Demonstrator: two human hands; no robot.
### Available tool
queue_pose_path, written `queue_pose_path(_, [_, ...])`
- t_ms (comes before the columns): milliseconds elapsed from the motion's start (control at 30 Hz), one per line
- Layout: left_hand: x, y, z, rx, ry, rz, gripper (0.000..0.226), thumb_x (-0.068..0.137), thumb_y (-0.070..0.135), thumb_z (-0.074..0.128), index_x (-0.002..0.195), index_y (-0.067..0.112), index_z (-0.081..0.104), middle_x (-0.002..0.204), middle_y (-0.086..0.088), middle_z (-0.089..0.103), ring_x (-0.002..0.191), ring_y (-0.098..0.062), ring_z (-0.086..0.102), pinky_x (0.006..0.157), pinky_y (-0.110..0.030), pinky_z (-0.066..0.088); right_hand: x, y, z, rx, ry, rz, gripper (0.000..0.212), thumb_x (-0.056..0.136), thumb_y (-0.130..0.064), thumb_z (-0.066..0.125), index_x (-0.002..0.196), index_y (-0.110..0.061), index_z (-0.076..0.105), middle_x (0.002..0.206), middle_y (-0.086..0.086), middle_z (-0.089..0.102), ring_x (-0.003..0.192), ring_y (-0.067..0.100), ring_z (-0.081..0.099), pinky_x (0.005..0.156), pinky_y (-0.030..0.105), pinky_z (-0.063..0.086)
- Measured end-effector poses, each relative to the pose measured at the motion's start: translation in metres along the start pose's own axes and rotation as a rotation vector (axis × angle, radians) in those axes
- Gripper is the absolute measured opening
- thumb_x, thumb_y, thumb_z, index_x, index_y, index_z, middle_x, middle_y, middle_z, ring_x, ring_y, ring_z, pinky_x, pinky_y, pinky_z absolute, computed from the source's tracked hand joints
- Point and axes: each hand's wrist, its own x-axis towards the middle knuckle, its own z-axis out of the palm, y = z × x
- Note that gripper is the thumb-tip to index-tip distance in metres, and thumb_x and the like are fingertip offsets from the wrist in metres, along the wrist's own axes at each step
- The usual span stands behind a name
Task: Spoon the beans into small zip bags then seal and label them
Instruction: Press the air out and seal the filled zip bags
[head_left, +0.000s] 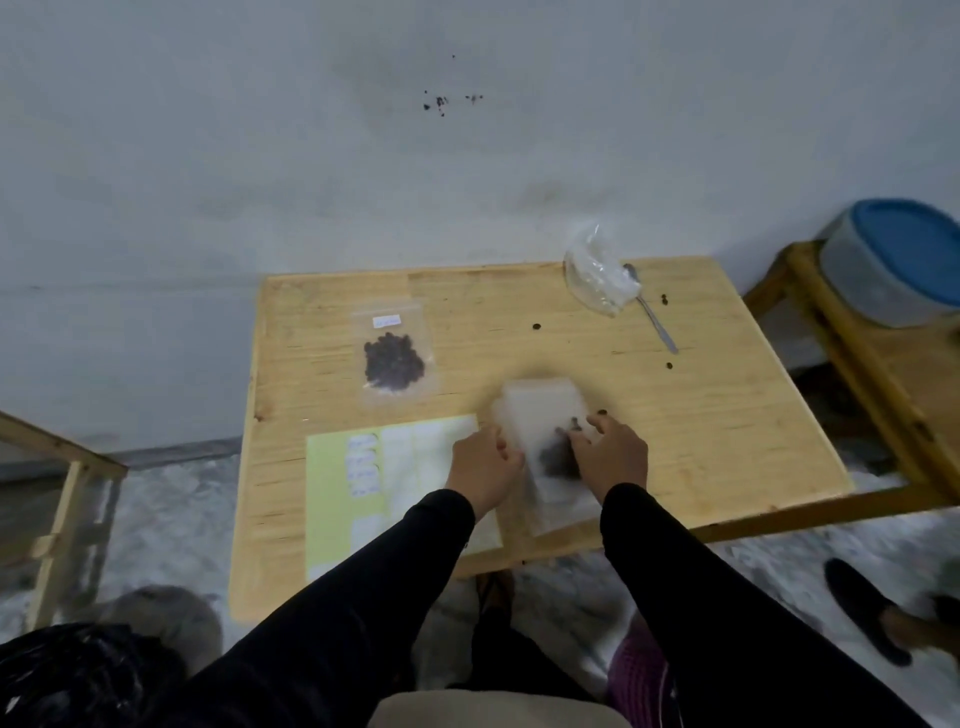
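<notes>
The surface (675, 415) under my hands is pale, matt wood with a fine grain. The zip bag (540, 415) in my grip is thin, cloudy plastic, blurred here. At ten o'clock lies a filled bag (393, 353) of clear, faintly glossy plastic with a white paper label; the beans (393, 362) inside look dark and matt. At one o'clock sits a crinkled, shiny clear plastic bag (595, 275), and beside it a polished metal spoon (652, 317). At nine o'clock lies a matt label sheet (332, 493) of yellow-green paper. My sleeves (701, 597) are black, smooth, matt cloth.
</notes>
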Motion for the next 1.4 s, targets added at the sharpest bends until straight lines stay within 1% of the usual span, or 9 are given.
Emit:
queue_pose_path(200, [0.006,0.005,0.008,-0.077,0.014,0.014,0.022,0.090,0.021,0.053,0.078,0.038,0.044,0.076,0.012,0.049,0.085,-0.015,0.049,0.074,-0.014,0.030,0.010,0.002,-0.001,0.083,0.038,-0.010,0.039,0.086,-0.024,0.063,0.122,-0.009,0.059,0.120,0.013,0.060,0.113,0.028,0.054,0.097,0.033,0.040])
queue_pose_path(267, [0.008,0.007,0.008,-0.101,0.019,0.020,0.020,0.091,0.022,0.053,0.109,0.028,0.060,0.093,0.004,0.062,0.093,-0.015,0.054,0.080,-0.014,0.031,0.011,0.000,-0.002,0.118,0.076,-0.034,0.037,0.084,-0.021,0.066,0.119,-0.010,0.060,0.118,0.012,0.059,0.111,0.026,0.055,0.096,0.031,0.040])
queue_pose_path(467, [0.006,0.014,-0.004,-0.155,0.119,0.024,0.043,0.092,0.027,0.055,0.132,0.010,0.052,0.124,-0.003,0.060,0.107,-0.013,0.057,0.085,-0.014,0.034,0.006,-0.019,-0.011,0.386,0.098,-0.073,0.031,0.084,-0.017,0.067,0.115,-0.022,0.062,0.106,-0.001,0.060,0.084,0.010,0.053,0.078,0.018,0.041])
queue_pose_path(600, [0.003,0.008,-0.020,-0.335,0.257,0.045,0.037,0.091,0.026,0.060,0.123,0.009,0.053,0.107,0.000,0.064,0.090,-0.007,0.058,0.067,-0.004,0.038,-0.001,-0.045,-0.014,0.560,0.034,-0.130,0.029,0.085,-0.012,0.066,0.111,-0.024,0.064,0.093,-0.008,0.063,0.077,-0.004,0.057,0.065,0.004,0.043])
queue_pose_path(767, [-0.011,-0.008,-0.055,-0.515,0.378,0.076,0.043,0.091,0.025,0.060,0.131,0.021,0.044,0.079,0.009,0.058,0.069,-0.001,0.055,0.057,-0.006,0.040,-0.016,-0.076,0.002,0.704,-0.149,-0.188,0.030,0.081,-0.011,0.071,0.103,-0.029,0.064,0.094,-0.007,0.071,0.092,0.009,0.065,0.082,0.024,0.051])
queue_pose_path(900, [-0.031,-0.042,-0.087,-0.594,0.442,0.110,0.074,0.090,0.017,0.058,0.143,0.046,0.016,0.129,-0.024,0.053,0.098,-0.025,0.063,0.075,-0.020,0.050,-0.039,-0.103,0.031,0.725,-0.320,-0.272,0.028,0.082,-0.015,0.071,0.104,-0.030,0.064,0.096,0.004,0.068,0.087,0.015,0.062,0.077,0.025,0.049])
queue_pose_path(967, [-0.046,-0.061,-0.103,-0.618,0.451,0.102,0.081,0.091,0.010,0.056,0.143,0.052,0.010,0.137,-0.033,0.038,0.068,-0.013,0.063,0.061,-0.020,0.051,-0.052,-0.113,0.048,0.735,-0.381,-0.279,0.031,0.085,-0.016,0.068,0.113,-0.027,0.061,0.091,0.007,0.068,0.079,0.015,0.061,0.073,0.024,0.051])
queue_pose_path(1200, [-0.086,-0.136,-0.133,-0.644,0.580,-0.032,0.054,0.093,0.004,0.052,0.135,0.038,0.046,0.081,0.005,0.055,0.049,-0.002,0.047,0.051,-0.015,0.047,-0.089,-0.105,0.106,0.199,-0.378,-0.349,0.028,0.089,-0.022,0.062,0.115,-0.013,0.063,0.102,0.002,0.064,0.089,0.013,0.055,0.080,0.017,0.037])
queue_pose_path(1400, [-0.107,-0.170,-0.136,-0.702,0.648,-0.099,0.046,0.091,0.004,0.054,0.127,0.034,0.054,0.095,-0.004,0.067,0.069,-0.016,0.058,0.057,-0.015,0.051,-0.103,-0.104,0.127,0.062,-0.271,-0.461,0.027,0.085,-0.013,0.064,0.111,-0.007,0.065,0.105,0.010,0.069,0.100,0.024,0.062,0.094,0.028,0.045])
